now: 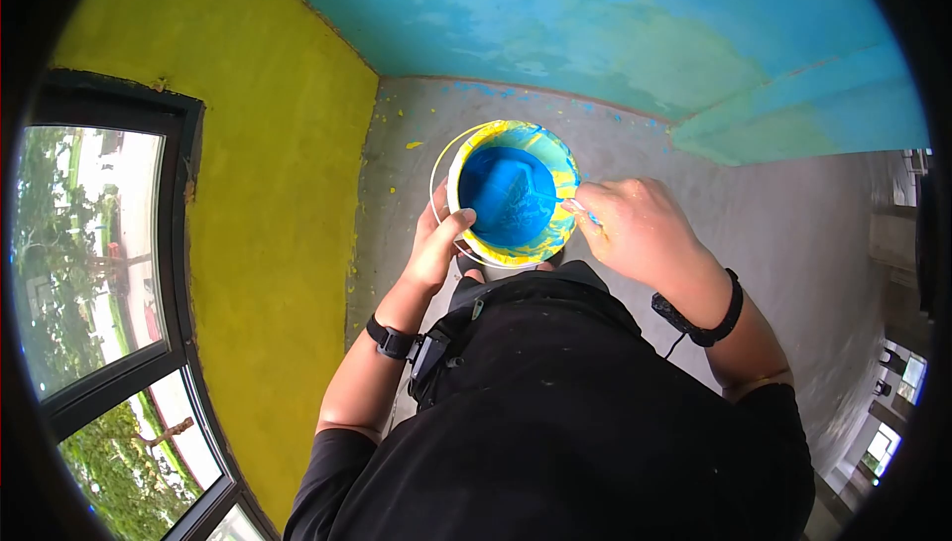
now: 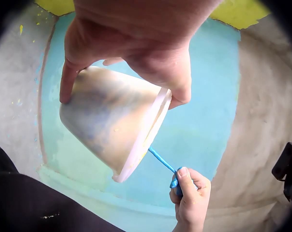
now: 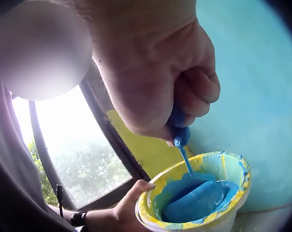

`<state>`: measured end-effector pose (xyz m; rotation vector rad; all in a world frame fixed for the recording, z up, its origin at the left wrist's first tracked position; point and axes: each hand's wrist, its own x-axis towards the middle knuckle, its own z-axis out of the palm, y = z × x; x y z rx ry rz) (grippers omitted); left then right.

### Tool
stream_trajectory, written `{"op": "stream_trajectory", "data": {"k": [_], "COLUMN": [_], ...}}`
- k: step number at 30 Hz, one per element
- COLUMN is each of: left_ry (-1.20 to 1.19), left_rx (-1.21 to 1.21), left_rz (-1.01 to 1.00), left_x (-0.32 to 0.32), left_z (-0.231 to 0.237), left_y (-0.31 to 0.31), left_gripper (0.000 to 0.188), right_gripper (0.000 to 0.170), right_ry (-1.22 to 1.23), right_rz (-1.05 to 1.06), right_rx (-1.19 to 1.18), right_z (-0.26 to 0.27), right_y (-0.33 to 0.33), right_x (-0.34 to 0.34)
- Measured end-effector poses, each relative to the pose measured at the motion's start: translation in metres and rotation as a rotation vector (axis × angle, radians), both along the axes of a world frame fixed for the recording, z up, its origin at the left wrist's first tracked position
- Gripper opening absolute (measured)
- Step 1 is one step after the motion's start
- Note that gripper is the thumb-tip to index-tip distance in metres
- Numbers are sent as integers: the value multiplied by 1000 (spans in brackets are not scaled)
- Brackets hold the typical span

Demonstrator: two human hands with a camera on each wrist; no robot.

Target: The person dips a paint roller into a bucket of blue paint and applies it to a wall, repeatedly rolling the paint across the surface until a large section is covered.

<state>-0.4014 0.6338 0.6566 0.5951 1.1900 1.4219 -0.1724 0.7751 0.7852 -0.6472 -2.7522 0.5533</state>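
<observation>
My left hand point(image 1: 434, 245) holds a white plastic bucket point(image 2: 104, 121) by its side, thumb over the rim. Yellow and blue paint smears its rim point(image 1: 567, 166), and blue paint lies inside. In the left wrist view the bucket is tilted. My right hand point(image 1: 643, 229) grips the blue-coated handle of a paint roller point(image 3: 196, 200). Its thin frame point(image 3: 186, 161) runs down from the fist into the bucket. The roller's cover, thick with blue paint, rests inside against the paint. A thin wire bail point(image 1: 432, 176) hangs off the bucket's left side.
Ahead stands a blue-painted wall point(image 1: 555, 15). On the left is a yellow-green wall point(image 1: 268, 194) with a dark-framed window point(image 1: 94, 243). The grey floor point(image 1: 793, 273) carries paint spots near the corner, and the person's feet show below the bucket.
</observation>
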Motion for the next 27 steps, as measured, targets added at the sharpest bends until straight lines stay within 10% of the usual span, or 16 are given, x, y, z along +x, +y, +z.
{"op": "stream_trajectory", "data": {"k": [20, 27], "left_ry": [-16, 29], "left_rx": [-1, 9], "left_rz": [50, 95], "left_x": [11, 5], "left_z": [16, 11], "left_y": [-8, -12], "left_gripper": [62, 97], "right_gripper": [23, 22], "right_ry": [46, -173], "right_rz": [-138, -208], "right_rx": [-109, -116], "right_z": [0, 46], "right_y": [-23, -33], "right_x": [16, 26]}}
